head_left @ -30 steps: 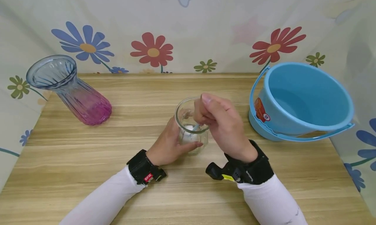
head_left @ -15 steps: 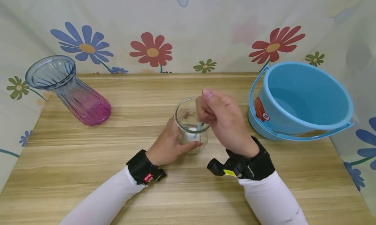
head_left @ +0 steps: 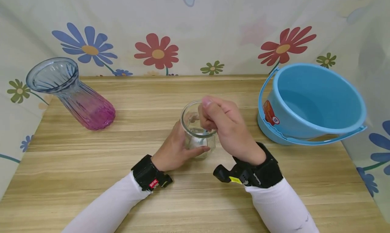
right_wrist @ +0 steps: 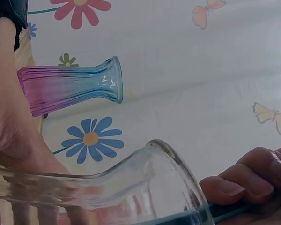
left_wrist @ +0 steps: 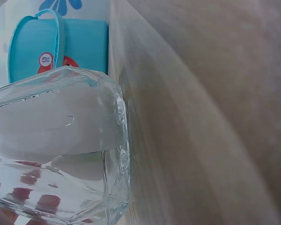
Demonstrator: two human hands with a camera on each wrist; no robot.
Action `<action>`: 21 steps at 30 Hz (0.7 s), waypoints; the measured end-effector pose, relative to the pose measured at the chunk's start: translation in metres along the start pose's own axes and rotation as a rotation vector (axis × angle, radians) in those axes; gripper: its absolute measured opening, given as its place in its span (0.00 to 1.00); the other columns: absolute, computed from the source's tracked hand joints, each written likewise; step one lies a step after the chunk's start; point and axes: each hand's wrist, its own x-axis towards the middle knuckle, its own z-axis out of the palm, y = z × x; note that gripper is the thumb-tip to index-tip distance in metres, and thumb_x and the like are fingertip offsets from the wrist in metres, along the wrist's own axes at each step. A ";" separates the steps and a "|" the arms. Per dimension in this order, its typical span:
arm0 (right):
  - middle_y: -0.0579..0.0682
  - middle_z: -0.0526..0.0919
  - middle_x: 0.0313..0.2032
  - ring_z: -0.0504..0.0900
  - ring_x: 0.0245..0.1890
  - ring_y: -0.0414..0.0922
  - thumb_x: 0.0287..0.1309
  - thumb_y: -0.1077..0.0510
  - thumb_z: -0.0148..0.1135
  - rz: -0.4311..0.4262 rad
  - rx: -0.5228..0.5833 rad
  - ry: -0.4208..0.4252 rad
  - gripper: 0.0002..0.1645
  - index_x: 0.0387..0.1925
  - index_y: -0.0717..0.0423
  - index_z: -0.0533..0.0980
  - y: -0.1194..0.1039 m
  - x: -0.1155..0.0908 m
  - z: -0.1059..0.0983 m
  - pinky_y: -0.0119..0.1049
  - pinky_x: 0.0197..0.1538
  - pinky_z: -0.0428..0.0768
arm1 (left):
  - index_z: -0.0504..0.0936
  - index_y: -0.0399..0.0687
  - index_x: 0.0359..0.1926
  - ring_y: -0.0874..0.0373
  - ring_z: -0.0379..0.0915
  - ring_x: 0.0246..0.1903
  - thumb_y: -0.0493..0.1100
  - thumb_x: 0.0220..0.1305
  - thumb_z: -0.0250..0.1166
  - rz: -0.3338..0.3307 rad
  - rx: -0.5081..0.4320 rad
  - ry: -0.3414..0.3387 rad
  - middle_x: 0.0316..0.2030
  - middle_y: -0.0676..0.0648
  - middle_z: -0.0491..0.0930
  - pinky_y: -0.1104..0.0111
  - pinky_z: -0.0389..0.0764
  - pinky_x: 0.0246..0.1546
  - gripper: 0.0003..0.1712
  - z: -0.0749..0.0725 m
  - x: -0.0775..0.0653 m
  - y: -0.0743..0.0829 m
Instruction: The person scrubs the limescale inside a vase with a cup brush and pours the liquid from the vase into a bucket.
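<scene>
A clear glass jar [head_left: 190,130] stands on the wooden table, wide mouth up, its side gripped low by my left hand [head_left: 172,150]. Over the mouth, my right hand [head_left: 230,126] is curled round the thin blue handle [right_wrist: 232,211] of a bottle brush. Inside the jar, the brush's thick white sponge head [left_wrist: 42,124] lies along the wall in the left wrist view. Fingers of my left hand show through the glass on the far side. My right fist hides the top of the handle and part of the jar's rim in the head view.
A ribbed glass vase [head_left: 77,101], blue above and pink below, stands at the left. At the right is a light blue bucket [head_left: 274,101] with its handle hanging down in front. A flower-printed curtain [head_left: 237,33] hangs behind the wooden table [head_left: 91,158].
My right hand rises slightly with the brush, then comes back down and to the left. The white head shifts inside the jar. My left hand and the jar stay in place.
</scene>
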 end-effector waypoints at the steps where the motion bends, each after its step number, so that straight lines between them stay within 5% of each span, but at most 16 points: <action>1: 0.50 0.59 0.18 0.59 0.21 0.50 0.80 0.58 0.38 0.004 -0.005 -0.001 0.27 0.19 0.59 0.60 0.000 0.000 0.000 0.36 0.28 0.58 | 0.47 0.64 0.79 0.53 0.66 0.67 0.55 0.56 0.79 0.000 0.000 -0.003 0.69 0.51 0.64 0.57 0.68 0.72 0.60 0.000 0.000 0.000; 14: 0.51 0.59 0.19 0.59 0.22 0.51 0.80 0.58 0.37 0.009 -0.018 -0.013 0.27 0.19 0.58 0.62 -0.001 0.000 0.001 0.36 0.29 0.59 | 0.49 0.60 0.77 0.59 0.64 0.67 0.53 0.57 0.79 -0.015 -0.024 -0.020 0.69 0.52 0.64 0.57 0.70 0.72 0.59 0.000 0.002 0.001; 21: 0.50 0.55 0.19 0.56 0.21 0.51 0.79 0.59 0.36 0.004 0.086 0.046 0.26 0.19 0.60 0.56 -0.001 -0.001 -0.002 0.36 0.30 0.57 | 0.49 0.56 0.78 0.47 0.65 0.68 0.53 0.57 0.80 0.006 -0.021 -0.012 0.69 0.46 0.64 0.51 0.69 0.72 0.59 0.000 0.001 0.000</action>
